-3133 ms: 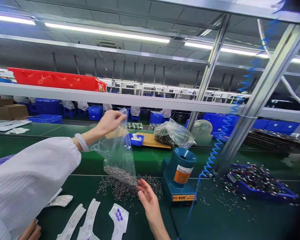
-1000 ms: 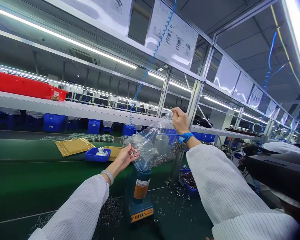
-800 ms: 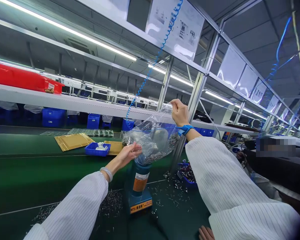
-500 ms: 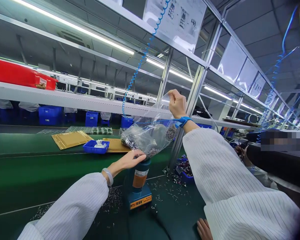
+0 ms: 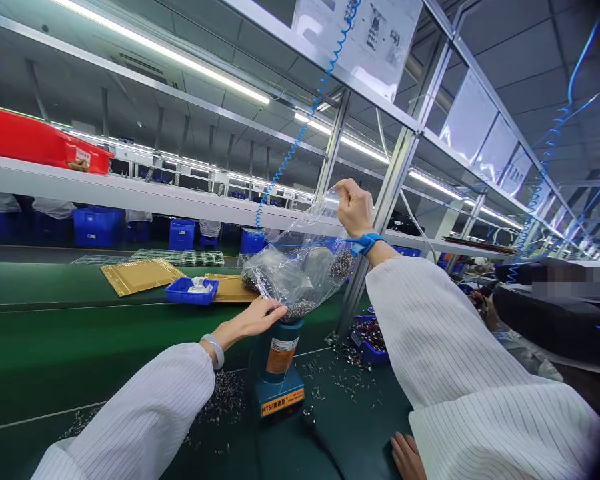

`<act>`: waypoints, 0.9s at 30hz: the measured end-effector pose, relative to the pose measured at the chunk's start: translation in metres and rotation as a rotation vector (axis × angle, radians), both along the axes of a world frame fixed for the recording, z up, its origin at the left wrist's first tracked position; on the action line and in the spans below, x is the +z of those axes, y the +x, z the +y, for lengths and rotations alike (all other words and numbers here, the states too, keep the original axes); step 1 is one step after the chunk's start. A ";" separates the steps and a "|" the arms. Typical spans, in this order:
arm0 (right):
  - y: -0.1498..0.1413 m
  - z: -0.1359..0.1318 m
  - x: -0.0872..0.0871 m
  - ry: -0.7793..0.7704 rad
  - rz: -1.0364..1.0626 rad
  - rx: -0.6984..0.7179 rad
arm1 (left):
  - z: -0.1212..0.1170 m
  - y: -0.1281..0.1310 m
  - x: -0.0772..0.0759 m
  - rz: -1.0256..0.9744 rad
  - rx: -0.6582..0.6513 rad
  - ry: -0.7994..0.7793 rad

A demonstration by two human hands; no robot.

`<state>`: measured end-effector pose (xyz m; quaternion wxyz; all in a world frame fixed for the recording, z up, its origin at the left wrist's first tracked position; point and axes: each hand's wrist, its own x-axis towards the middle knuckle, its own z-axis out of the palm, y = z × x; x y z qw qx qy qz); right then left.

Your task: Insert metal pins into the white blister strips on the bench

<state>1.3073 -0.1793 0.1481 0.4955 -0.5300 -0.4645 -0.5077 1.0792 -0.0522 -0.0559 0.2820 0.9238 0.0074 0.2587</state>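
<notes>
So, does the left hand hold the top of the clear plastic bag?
No, the clear plastic bag hangs from the right hand; the left hand is lower.

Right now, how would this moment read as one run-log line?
right hand: pinches top of clear plastic bag of small metal parts | left hand: beside bag, above teal cylindrical canister

Clear plastic bag [image 5: 300, 267] with small metal parts [image 5: 300, 309]

The bag is hanging a little tilted from the right fingers [image 5: 344, 195], pinched at its top corner. The dark parts lie gathered in its low side, just above a blue canister [image 5: 280, 353].
</notes>
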 end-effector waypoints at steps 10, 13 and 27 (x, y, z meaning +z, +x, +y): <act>0.007 -0.005 0.000 0.018 -0.023 0.032 | 0.006 0.004 0.002 0.036 0.085 0.067; 0.009 -0.008 -0.002 0.026 -0.018 0.039 | 0.007 0.005 0.004 0.041 0.076 0.070; 0.029 -0.025 -0.012 0.072 0.123 -0.047 | 0.022 0.016 0.014 0.050 0.061 0.116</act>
